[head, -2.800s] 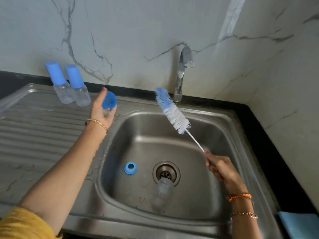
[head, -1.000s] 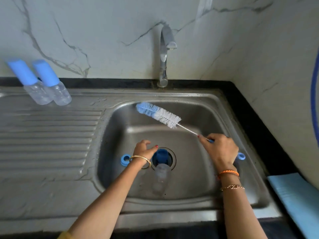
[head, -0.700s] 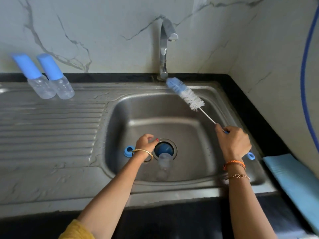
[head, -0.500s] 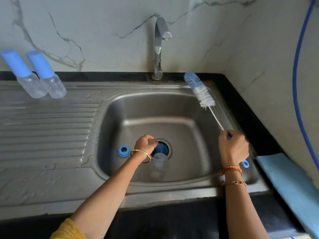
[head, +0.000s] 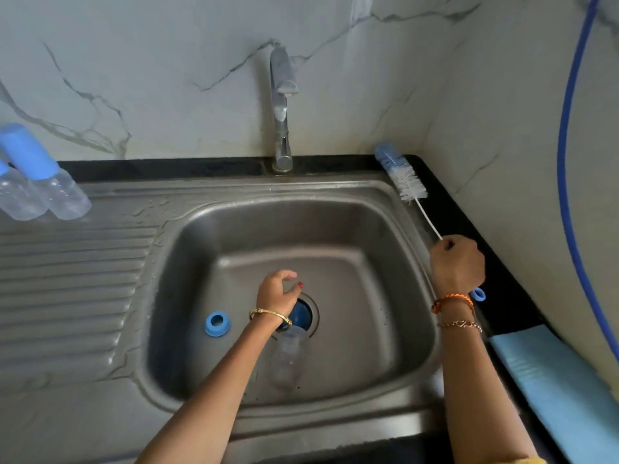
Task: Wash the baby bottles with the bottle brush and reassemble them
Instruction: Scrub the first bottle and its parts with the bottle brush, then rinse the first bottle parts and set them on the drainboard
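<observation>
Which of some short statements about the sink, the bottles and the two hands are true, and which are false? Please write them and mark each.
1. The right hand grips the bottle brush. True.
2. Water runs from the tap. False: no water is visible.
3. Two capped bottles stand on the drainboard. True.
4. The blue ring lies on the drainboard. False: it lies inside the sink basin.
5. An uncapped clear bottle lies in the basin. True.
</observation>
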A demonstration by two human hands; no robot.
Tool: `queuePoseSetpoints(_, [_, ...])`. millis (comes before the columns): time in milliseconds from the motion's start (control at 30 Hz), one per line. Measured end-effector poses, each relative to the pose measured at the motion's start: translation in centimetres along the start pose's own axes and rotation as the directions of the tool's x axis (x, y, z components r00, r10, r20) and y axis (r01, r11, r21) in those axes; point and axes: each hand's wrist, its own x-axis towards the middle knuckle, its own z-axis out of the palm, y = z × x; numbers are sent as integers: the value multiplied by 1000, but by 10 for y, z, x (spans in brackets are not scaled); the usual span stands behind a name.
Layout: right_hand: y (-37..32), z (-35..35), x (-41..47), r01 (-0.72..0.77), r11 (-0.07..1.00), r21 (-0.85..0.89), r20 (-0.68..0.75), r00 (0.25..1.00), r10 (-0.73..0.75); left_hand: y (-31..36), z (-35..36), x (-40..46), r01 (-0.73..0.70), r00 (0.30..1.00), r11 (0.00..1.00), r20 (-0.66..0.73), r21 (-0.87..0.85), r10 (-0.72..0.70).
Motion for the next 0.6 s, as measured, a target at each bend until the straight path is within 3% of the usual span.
queuePoseSetpoints(167, [5, -4, 3, 58, 994, -89, -88, 994, -66, -8, -2, 0, 3, 999, 999, 46, 39, -5])
queuePoseSetpoints(600, [16, 5, 13, 172, 952, -252, -109, 973, -205, -22, -1, 0, -45, 987, 979, 161, 201, 12])
